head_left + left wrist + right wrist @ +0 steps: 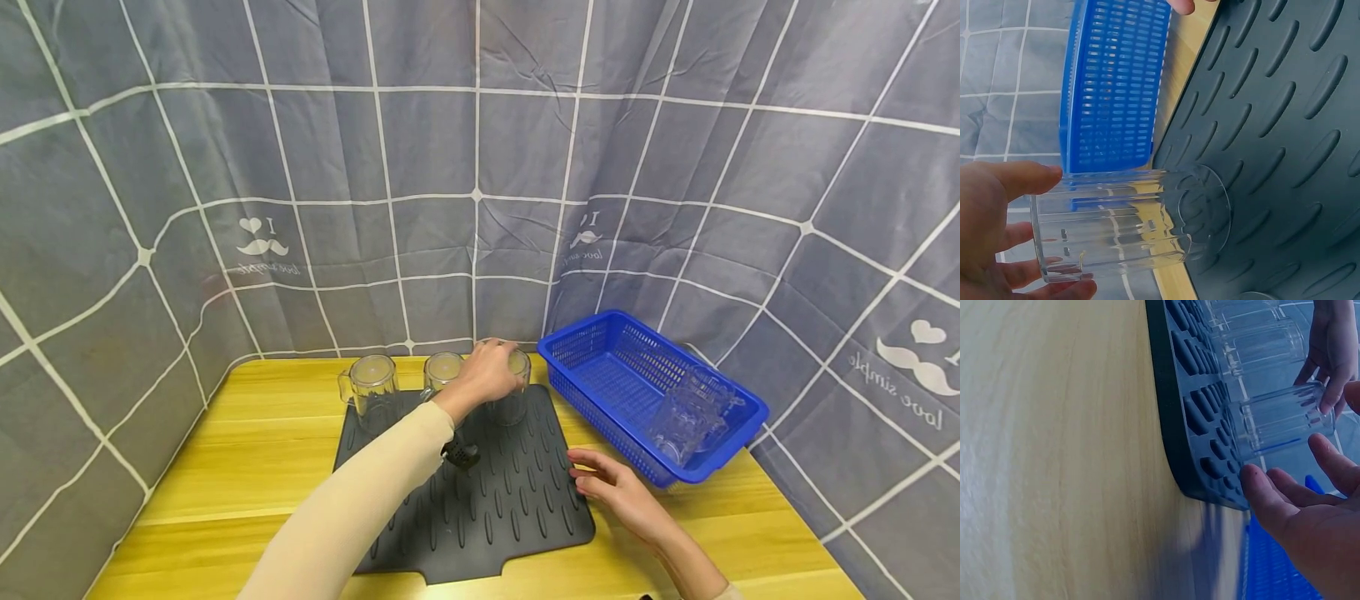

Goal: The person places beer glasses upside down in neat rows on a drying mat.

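Note:
My left hand (486, 372) holds a clear glass mug (512, 408) by its upturned base, thumb on one side and fingers on the other. The mug stands mouth down at the back right of the black ribbed mat (480, 508); its handle does not show. In the left wrist view, the fingertips (1079, 289) curl round the base of this mug. Two more upturned glass mugs, a middle one (442, 368) and a left one (375, 392), stand along the mat's back. Beside the mat's right edge, my right hand (626, 497) holds nothing, its fingers loosely bent.
A blue perforated basket (600, 425) sits right of the mat, with clear glassware (690, 417) in its near end. A grey checked curtain (420, 167) hangs behind and at the sides of the wooden table (217, 467).

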The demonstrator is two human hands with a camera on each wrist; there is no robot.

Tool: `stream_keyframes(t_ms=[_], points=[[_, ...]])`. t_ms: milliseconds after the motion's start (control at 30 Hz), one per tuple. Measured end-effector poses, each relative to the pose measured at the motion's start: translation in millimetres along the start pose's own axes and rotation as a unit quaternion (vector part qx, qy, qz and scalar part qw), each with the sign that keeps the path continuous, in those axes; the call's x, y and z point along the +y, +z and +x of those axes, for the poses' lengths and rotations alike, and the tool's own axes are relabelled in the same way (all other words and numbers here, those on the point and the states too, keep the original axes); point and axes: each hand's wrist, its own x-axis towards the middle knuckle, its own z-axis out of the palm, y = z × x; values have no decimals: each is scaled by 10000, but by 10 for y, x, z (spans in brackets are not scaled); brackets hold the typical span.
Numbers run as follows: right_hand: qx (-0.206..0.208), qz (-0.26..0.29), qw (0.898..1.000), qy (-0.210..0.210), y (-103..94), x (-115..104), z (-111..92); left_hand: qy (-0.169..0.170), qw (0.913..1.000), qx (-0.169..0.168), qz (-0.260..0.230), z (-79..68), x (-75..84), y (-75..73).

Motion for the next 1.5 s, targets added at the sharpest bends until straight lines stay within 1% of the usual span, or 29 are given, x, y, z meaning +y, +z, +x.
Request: stream_keyframes(t_ms=[467,600,867,1033,1167,1300,1500], points=[[39,69,9999,111,-14,19,-4,-2,9998,-18,196,22,25,32],[68,87,9999,110,-15,24,-3,-22,9998,15,203,21,21,32],[135,71,9998,109,-18,21,1,43,9998,146,160,5,23,-8],[101,78,9998,152,-18,5,1,152,9994,263,136,-54,37,-35],[75,75,9998,163,-11,-10,0,253,9988,411,-41,-133,44,-71],[64,69,9998,167,-4,-23,0,443,9972,543,-268,-223,51,-112],[42,41,9999,147,5,-37,9,666,9947,615,-481,-392,78,-178]])
